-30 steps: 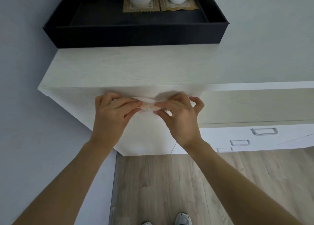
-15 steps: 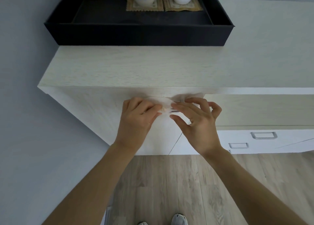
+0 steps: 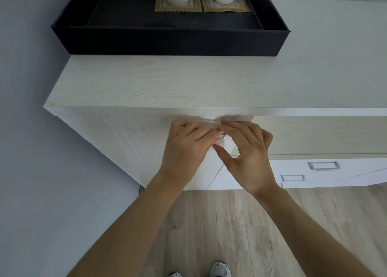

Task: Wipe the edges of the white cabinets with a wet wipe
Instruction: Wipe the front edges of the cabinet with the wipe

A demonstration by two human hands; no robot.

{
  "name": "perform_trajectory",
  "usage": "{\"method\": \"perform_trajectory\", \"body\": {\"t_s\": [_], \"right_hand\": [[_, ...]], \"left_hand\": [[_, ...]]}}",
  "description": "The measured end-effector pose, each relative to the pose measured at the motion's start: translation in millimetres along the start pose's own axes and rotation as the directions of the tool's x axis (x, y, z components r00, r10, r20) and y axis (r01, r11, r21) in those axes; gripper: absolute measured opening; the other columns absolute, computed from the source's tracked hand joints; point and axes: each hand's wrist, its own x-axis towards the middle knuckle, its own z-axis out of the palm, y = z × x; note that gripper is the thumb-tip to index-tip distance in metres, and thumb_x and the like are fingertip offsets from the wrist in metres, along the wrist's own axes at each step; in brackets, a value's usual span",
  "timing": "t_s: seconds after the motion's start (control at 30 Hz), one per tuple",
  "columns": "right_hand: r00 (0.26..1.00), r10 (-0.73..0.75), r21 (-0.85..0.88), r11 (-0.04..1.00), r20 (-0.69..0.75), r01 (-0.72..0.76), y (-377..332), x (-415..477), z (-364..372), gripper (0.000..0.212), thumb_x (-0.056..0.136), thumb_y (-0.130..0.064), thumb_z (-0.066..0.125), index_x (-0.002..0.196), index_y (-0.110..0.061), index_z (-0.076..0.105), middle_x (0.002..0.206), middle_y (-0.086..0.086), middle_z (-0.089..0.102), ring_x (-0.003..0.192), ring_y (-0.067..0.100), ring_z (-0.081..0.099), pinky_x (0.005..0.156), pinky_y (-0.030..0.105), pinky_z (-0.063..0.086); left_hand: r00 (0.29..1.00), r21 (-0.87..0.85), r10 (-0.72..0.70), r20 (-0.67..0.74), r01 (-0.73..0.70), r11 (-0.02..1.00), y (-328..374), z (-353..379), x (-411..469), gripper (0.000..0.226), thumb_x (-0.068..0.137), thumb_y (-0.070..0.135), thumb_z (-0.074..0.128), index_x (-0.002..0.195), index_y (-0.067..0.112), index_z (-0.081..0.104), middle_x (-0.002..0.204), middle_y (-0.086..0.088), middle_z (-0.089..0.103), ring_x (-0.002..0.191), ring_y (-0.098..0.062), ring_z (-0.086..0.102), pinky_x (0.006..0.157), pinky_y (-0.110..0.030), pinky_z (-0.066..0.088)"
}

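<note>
We hold wet wipe just under cabinet front top edge, left hand and right hand both pinching it. Our read: wipe being readied, edges mostly left.

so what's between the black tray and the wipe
Between the tray and the wipe, only bare cabinet top, shown in the head view.

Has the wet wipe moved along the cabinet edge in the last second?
Yes. The wet wipe has slid right along the front edge of the cabinet, away from its left corner.
</note>
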Motion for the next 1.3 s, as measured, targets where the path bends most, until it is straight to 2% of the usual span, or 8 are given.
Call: {"method": "perform_trajectory", "body": {"t_s": [0.13,0.23,0.33,0.5,0.77,0.97,1.2,1.3], "right_hand": [[1.000,0.024,0.010,1.000,0.004,-0.024,4,1,-5,0.034,0.079,-0.033,0.063,0.107,-0.013,0.066,0.107,-0.002,0.065,0.104,0.013,0.049,0.085,0.035,0.030],[1.000,0.002,-0.008,1.000,0.019,-0.002,4,2,-4,0.035,0.080,-0.036,0.062,0.107,-0.014,0.067,0.105,-0.001,0.065,0.102,0.014,0.049,0.085,0.036,0.030],[1.000,-0.014,-0.024,1.000,-0.012,0.013,2,3,0,0.025,0.080,-0.033,0.068,0.096,-0.014,0.070,0.101,0.001,0.066,0.099,0.016,0.051,0.083,0.039,0.030],[0.999,-0.043,-0.022,0.999,-0.032,0.043,-8,6,11,0.015,0.076,-0.027,0.073,0.086,-0.016,0.071,0.094,0.000,0.067,0.094,0.015,0.053,0.083,0.037,0.026],[0.989,-0.122,-0.027,0.992,-0.089,0.120,-17,13,11,0.002,0.079,-0.021,0.072,0.077,-0.021,0.073,0.078,-0.011,0.071,0.080,0.016,0.063,0.084,0.036,0.023],[0.988,-0.130,-0.098,0.988,-0.079,0.122,12,8,-18,0.012,0.083,-0.026,0.064,0.082,-0.020,0.075,0.086,-0.009,0.073,0.084,0.020,0.063,0.082,0.038,0.024],[0.973,-0.210,-0.106,0.974,-0.101,0.199,4,8,-5,0.005,0.080,-0.016,0.070,0.082,-0.016,0.074,0.088,-0.006,0.073,0.081,0.020,0.063,0.080,0.038,0.030],[0.974,-0.200,-0.055,0.979,-0.102,0.196,-8,7,7,0.006,0.078,-0.009,0.072,0.082,-0.012,0.074,0.088,-0.003,0.073,0.082,0.020,0.065,0.082,0.035,0.031]], "left_hand": [[0.997,-0.149,-0.053,0.059,0.061,0.987,15,5,7,0.016,0.084,0.016,0.060,0.089,0.011,0.075,0.078,0.002,0.072,0.073,-0.018,0.067,0.071,-0.029,0.050],[0.994,-0.206,-0.007,0.108,0.029,0.978,7,1,5,0.019,0.084,0.013,0.060,0.096,0.006,0.072,0.088,-0.004,0.073,0.081,-0.020,0.068,0.075,-0.031,0.055],[0.987,-0.181,0.065,0.145,-0.038,0.983,-11,-8,-2,0.021,0.083,0.007,0.063,0.103,0.004,0.069,0.099,-0.007,0.071,0.089,-0.022,0.068,0.082,-0.033,0.054],[0.961,-0.083,0.153,0.228,-0.137,0.987,-33,-25,-14,0.045,0.069,-0.007,0.076,0.112,-0.001,0.064,0.110,-0.014,0.067,0.101,-0.027,0.065,0.090,-0.038,0.050],[0.981,-0.042,0.133,0.141,-0.128,0.991,-35,-38,-29,0.044,0.065,-0.008,0.078,0.107,0.000,0.066,0.109,-0.016,0.066,0.101,-0.028,0.064,0.088,-0.043,0.048],[0.984,-0.102,0.162,0.075,-0.154,0.983,-2,-16,-13,0.030,0.082,-0.010,0.053,0.105,0.001,0.069,0.106,-0.014,0.069,0.098,-0.025,0.066,0.078,-0.039,0.057],[0.960,-0.021,0.213,0.182,-0.213,0.977,-28,-35,-30,0.045,0.072,-0.017,0.068,0.114,-0.001,0.062,0.119,-0.016,0.061,0.110,-0.026,0.059,0.089,-0.041,0.052],[0.957,-0.003,0.211,0.198,-0.215,0.977,-36,-42,-33,0.040,0.079,-0.018,0.049,0.115,-0.002,0.061,0.118,-0.018,0.062,0.108,-0.030,0.059,0.090,-0.047,0.046]]}}
